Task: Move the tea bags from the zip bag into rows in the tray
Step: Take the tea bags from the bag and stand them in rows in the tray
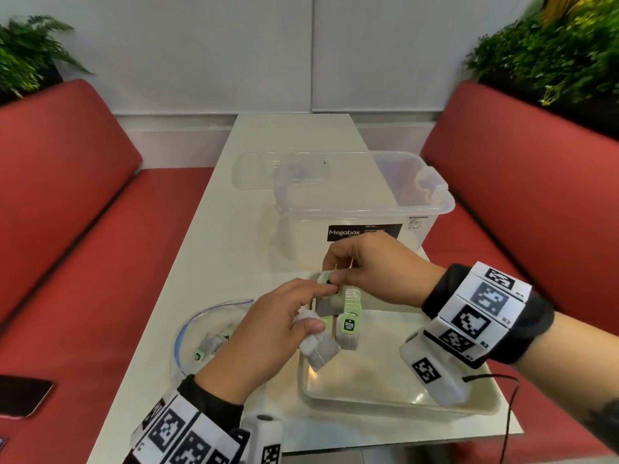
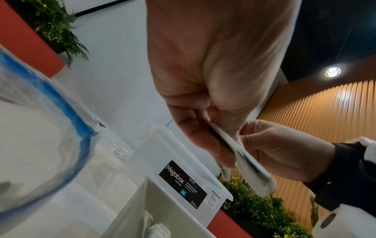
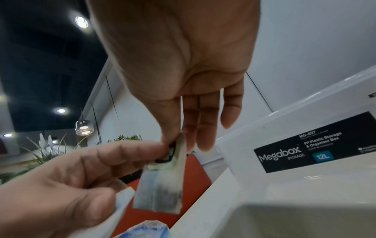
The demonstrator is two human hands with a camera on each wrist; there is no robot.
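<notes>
A white worktop runs between two red bench seats, with green plants behind each backrest. A clear plastic storage box with a black "Megabox" label stands at the far side, just behind the hands, and its clear lid lies flat beside it on the left. A dark phone rests on the left seat. Both wrists wear black bands carrying white blocks printed with black square codes, and a thin black cable trails from the right one.

The white tray sits near the front edge of the worktop, on the right. A row of tea bags, each with a green tag, stands on edge along its far left corner, and one more tea bag leans at the near end of that row. The clear zip bag with a blue seal lies open just left of the tray, a few tea bags still inside.

Above the tray's far corner, the right hand pinches one tea bag by its green tag between thumb and forefinger, the other fingers straight; the bag hangs down, grey-white with dark leaf inside. The left hand touches the same tag with its forefinger while its curled fingers grip a small bunch of tea bags over the tray.
</notes>
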